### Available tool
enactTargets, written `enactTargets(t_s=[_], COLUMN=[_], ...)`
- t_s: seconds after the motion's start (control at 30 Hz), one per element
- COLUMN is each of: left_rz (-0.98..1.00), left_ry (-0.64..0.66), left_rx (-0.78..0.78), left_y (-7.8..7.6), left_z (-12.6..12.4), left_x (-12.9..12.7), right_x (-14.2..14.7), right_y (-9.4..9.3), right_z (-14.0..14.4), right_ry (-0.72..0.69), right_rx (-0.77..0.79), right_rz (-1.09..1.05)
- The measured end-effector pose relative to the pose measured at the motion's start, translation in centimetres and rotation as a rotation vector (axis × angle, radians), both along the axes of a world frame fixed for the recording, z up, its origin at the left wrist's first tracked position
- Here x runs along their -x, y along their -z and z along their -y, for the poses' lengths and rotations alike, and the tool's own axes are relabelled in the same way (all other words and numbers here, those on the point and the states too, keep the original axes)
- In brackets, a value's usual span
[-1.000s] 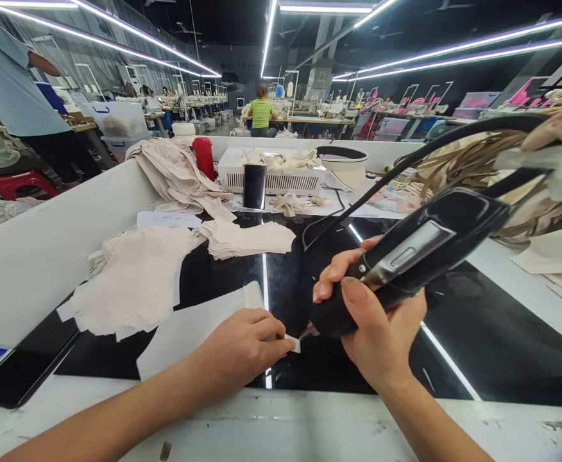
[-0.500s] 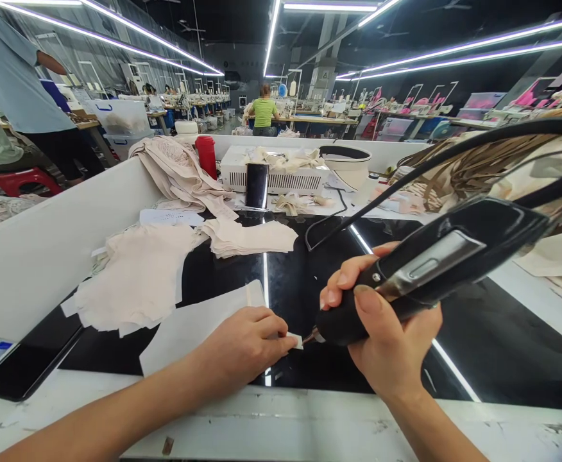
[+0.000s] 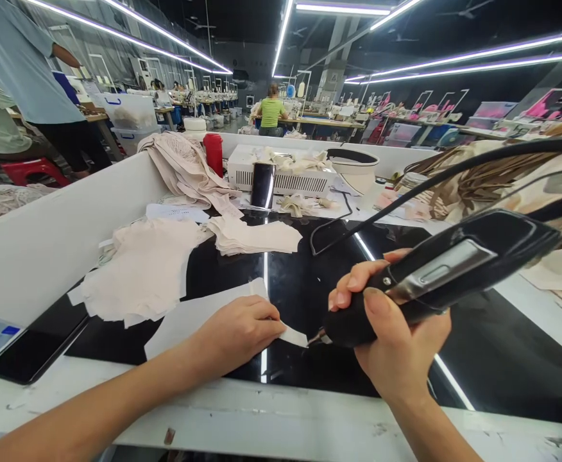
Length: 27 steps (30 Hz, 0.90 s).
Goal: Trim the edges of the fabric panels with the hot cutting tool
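My right hand [image 3: 403, 333] wraps round a thick black corded handheld tool [image 3: 454, 273] with a silver lever on its side. Its narrow metal tip [image 3: 318, 337] points left, at the end of a pale fabric strip [image 3: 295, 335] on the black glossy board [image 3: 305, 289]. My left hand [image 3: 242, 327] is closed at the strip's other end, fingertips pressed together on it. Under that hand and wrist lies a larger pale fabric piece [image 3: 185, 324], partly hidden by the forearm. Whether tip and strip touch I cannot tell for certain.
Stacked pale cut pieces [image 3: 136, 273] and a smaller stack [image 3: 256, 236] lie behind my left hand. A phone [image 3: 263, 185] leans against a white vented box [image 3: 300, 176]. The tool's black cable [image 3: 406, 183] arches at right. Co-workers stand and sit beyond the table.
My left hand has shifted slightly left along the strip, so more of it shows between fingers and tip. The tool sits a little further right in view. The whole view has shifted slightly.
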<state>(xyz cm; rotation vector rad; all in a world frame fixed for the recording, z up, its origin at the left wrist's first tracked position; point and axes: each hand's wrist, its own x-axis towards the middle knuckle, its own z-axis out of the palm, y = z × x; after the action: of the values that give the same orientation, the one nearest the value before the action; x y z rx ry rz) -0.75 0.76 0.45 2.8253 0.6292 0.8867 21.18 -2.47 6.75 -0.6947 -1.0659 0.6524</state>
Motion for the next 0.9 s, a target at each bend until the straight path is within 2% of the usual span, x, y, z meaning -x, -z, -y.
enactTargets(t_s=[0.4, 0.7, 0.9], left_rz=[-0.061, -0.041, -0.034], left_ry=[-0.049, -0.046, -0.024], left_rx=[0.064, 0.003, -0.036], left_y=[0.3, 1.1, 0.9], left_z=[0.1, -0.1, 0.9], left_x=[0.0, -0.7, -1.5], right_x=[-0.4, 0.3, 1.2], right_y=[-0.8, -1.6, -1.6], right_z=[0.2, -1.1, -1.1], right_ry=[0.008, 0.022, -0.012], right_rx=[-0.017, -0.011, -0.02], right_rz=[-0.044, -0.063, -0.043])
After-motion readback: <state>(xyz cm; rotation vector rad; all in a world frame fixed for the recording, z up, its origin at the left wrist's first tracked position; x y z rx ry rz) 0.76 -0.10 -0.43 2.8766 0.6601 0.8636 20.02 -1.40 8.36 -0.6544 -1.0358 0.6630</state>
